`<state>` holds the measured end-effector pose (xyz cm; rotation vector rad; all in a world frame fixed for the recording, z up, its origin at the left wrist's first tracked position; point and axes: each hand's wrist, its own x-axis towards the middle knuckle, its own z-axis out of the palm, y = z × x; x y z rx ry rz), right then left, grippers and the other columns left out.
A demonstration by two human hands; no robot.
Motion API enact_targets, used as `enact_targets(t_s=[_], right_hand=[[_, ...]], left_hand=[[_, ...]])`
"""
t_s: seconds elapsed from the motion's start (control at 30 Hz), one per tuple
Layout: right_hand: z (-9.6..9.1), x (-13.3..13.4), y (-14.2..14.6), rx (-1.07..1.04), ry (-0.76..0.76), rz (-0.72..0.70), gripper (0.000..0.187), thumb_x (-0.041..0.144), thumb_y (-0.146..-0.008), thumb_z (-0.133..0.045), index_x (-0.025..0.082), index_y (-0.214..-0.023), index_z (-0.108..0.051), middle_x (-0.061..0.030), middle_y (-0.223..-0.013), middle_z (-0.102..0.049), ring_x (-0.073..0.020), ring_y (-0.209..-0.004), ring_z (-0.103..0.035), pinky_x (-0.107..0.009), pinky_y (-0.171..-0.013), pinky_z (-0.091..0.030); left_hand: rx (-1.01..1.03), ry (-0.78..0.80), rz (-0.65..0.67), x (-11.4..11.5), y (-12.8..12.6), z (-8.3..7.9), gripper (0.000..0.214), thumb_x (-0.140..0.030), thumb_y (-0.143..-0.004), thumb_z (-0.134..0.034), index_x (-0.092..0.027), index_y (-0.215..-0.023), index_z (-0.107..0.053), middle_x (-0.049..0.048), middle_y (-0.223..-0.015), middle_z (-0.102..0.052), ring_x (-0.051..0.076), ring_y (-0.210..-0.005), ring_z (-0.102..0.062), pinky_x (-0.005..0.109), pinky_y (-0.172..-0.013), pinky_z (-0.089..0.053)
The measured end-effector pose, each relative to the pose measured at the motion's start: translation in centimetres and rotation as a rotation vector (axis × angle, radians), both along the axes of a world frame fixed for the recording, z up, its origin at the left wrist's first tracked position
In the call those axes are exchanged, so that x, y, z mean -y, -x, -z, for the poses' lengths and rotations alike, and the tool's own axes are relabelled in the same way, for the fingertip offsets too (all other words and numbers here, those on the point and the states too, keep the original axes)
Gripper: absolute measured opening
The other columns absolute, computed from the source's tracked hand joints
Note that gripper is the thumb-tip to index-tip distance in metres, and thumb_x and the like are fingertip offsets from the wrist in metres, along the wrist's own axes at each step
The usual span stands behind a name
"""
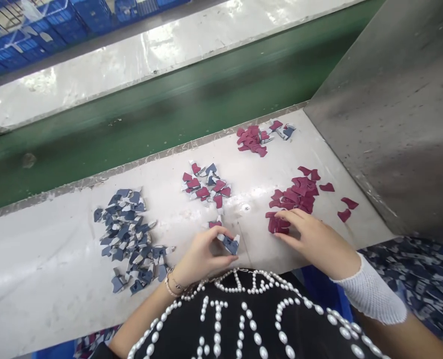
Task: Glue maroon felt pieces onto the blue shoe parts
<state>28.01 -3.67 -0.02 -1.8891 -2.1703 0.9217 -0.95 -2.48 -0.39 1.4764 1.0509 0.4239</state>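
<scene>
Navy piece [230,244] with a white edge is pinched between the thumb and fingers of the left hand [202,257], over the near part of the table [53,294]. A small maroon-and-white scrap [214,224] lies just beyond that hand. The right hand [311,237] rests low, its fingers slightly spread and curved over a clump of maroon pieces [277,224], touching them; whether it pinches any of them cannot be told. That clump adjoins a larger maroon pile [296,194], with a few loose maroon pieces [349,203] off to its right. Left of the hands lies a big navy pile [126,237], and a mixed pile [206,184] of maroon and navy pieces sits between the navy and maroon piles. Farther back, near the table's far edge, are a maroon cluster [251,139] and a few mixed pieces [284,130]. A steel panel [385,109] rises at the table's right end. Beyond the table run a green belt [161,119] and a white ledge [131,60], with blue crates [38,30] past them. A white mesh sleeve [370,291] covers the right wrist, bracelets [172,281] circle the left, and a black top with pearls [221,319] fills the bottom of the view
</scene>
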Motion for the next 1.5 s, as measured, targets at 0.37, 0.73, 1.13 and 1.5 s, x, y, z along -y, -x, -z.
enact_targets(t_s=[0.37, 0.73, 1.13, 1.5], right_hand=[[2.3, -0.2, 0.1, -0.014, -0.068, -0.02, 0.026, 0.022, -0.091, -0.053, 0.016, -0.114, -0.062, -0.0157, -0.114, -0.067, -0.0344, -0.107, -0.065, -0.053, -0.093, -0.053], [2.1, -0.6, -0.4, 0.024, -0.045, -0.064, 0.027, 0.015, -0.088, -0.048, 0.017, -0.111, -0.062, -0.0147, -0.113, -0.07, -0.0319, -0.106, -0.068, -0.048, -0.09, -0.055], [1.6, -3.4, -0.2, 0.064, 0.106, -0.15, 0.009, 0.018, -0.083, -0.054, 0.02, -0.085, -0.062, -0.0102, -0.09, -0.075, -0.0291, -0.083, -0.072, -0.039, -0.071, -0.053], [0.0, -5.5, -0.3, -0.079, 0.255, -0.256, 0.013, 0.03, -0.085, -0.065, 0.023, -0.074, -0.068, 0.0008, -0.059, -0.07, -0.019, -0.055, -0.067, -0.028, -0.052, -0.051]], left_hand=[[-0.036, -0.135, -0.25, 0.6, 2.2, 0.1, 0.03, -0.024, -0.076, -0.082, -0.022, -0.094, -0.058, 0.0028, -0.101, -0.068, 0.019, -0.095, -0.066, 0.034, -0.088, -0.054], [0.135, -0.019, -0.375, 0.9, 1.5, 0.7, 0.026, -0.023, -0.08, -0.08, -0.02, -0.098, -0.063, 0.0036, -0.1, -0.068, 0.018, -0.097, -0.07, 0.034, -0.091, -0.06], [0.269, -0.049, -0.493, 1.4, 0.7, 0.2, 0.027, -0.017, -0.075, -0.084, -0.021, -0.093, -0.064, 0.0014, -0.096, -0.067, 0.015, -0.091, -0.07, 0.028, -0.084, -0.06], [0.373, -0.067, -0.585, 2.1, 0.6, -0.6, 0.026, -0.014, -0.073, -0.083, -0.019, -0.09, -0.063, 0.0027, -0.096, -0.064, 0.015, -0.092, -0.066, 0.026, -0.078, -0.059]])
